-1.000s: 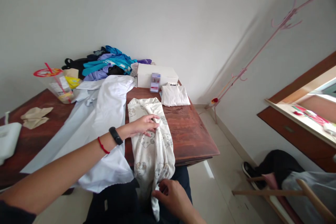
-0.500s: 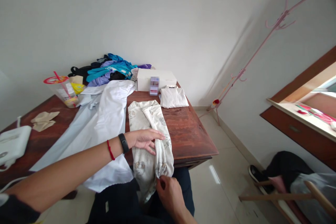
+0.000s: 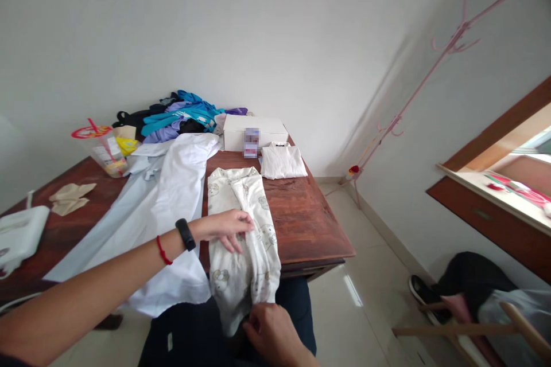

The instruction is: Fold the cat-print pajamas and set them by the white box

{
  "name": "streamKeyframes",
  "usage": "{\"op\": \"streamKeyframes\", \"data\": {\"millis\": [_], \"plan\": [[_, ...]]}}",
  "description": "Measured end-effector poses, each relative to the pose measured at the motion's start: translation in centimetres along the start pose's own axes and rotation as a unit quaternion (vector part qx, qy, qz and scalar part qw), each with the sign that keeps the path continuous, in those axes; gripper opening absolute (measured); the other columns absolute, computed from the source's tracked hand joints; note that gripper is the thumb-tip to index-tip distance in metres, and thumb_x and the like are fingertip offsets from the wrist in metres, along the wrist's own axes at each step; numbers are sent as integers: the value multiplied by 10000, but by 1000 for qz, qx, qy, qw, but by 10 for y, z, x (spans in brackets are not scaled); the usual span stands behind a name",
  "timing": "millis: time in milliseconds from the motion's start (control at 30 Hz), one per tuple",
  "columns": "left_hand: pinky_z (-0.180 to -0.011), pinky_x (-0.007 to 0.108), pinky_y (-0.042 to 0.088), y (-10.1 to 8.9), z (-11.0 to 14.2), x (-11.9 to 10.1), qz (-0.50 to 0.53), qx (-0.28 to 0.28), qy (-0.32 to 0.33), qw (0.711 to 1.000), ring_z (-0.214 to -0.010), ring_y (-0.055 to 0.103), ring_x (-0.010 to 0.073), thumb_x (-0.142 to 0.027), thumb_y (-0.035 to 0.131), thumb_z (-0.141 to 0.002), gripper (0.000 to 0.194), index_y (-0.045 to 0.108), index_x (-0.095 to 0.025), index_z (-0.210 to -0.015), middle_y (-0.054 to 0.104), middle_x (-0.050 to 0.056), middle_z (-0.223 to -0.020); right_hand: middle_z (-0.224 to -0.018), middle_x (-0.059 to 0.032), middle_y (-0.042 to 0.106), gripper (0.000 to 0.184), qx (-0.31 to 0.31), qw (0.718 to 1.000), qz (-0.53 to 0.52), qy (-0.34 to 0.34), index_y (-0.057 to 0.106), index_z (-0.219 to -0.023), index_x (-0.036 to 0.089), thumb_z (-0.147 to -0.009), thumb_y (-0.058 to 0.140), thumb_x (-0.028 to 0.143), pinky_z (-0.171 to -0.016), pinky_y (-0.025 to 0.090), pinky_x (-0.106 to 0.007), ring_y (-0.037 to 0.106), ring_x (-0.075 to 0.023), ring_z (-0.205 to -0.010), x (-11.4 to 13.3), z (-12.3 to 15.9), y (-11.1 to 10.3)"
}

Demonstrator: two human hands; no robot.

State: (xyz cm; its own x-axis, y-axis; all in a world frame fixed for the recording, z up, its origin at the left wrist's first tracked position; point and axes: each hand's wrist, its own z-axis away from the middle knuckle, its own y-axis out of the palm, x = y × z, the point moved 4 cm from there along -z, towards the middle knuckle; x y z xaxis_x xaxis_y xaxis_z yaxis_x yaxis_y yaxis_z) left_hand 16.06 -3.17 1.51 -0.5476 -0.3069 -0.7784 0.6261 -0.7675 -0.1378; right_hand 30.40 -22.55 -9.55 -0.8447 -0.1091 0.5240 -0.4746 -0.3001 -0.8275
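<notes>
A cream garment with a cartoon print (image 3: 241,229) lies lengthwise on the dark wooden table (image 3: 310,223), its lower end hanging over the near edge. My left hand (image 3: 226,226) rests flat on the middle of it, fingers stretched out; a black band and a red string are on that wrist. My right hand (image 3: 269,330) is below the table edge, closed on the garment's hanging end.
A white shirt (image 3: 172,200) lies spread to the left of the garment. Behind are a folded white top (image 3: 282,161), a white box (image 3: 253,129), a heap of coloured clothes (image 3: 181,114) and a plastic cup (image 3: 105,152). A pink coat stand (image 3: 413,92) leans at right.
My left hand has slid back along the garment toward me, then a little left. My right hand has shifted under the hanging end, and the garment's lower part lies more gathered.
</notes>
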Motion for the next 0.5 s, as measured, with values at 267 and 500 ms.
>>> {"op": "streamKeyframes", "data": {"millis": [267,500], "plan": [[-617,336,566,-79,-8,-26,-230,-194,92,949,-799,767,296,-573,594,-863,407,613,-195,-1012,750,112,-1003,-718,-14,667,305,-93,973,-206,-53,674,-779,176,-979,536,359,-613,379,-221,575,-138,-656,-7,-2,-74],[-1196,449,308,-150,-66,-76,-364,-230,170,887,-1479,374,399,-662,808,-616,1040,480,-176,-1475,432,188,-1603,-757,-47,706,290,-188,960,-187,91,663,-789,196,-934,568,430,-676,447,-270,649,-209,-733,-40,-14,-100]]}}
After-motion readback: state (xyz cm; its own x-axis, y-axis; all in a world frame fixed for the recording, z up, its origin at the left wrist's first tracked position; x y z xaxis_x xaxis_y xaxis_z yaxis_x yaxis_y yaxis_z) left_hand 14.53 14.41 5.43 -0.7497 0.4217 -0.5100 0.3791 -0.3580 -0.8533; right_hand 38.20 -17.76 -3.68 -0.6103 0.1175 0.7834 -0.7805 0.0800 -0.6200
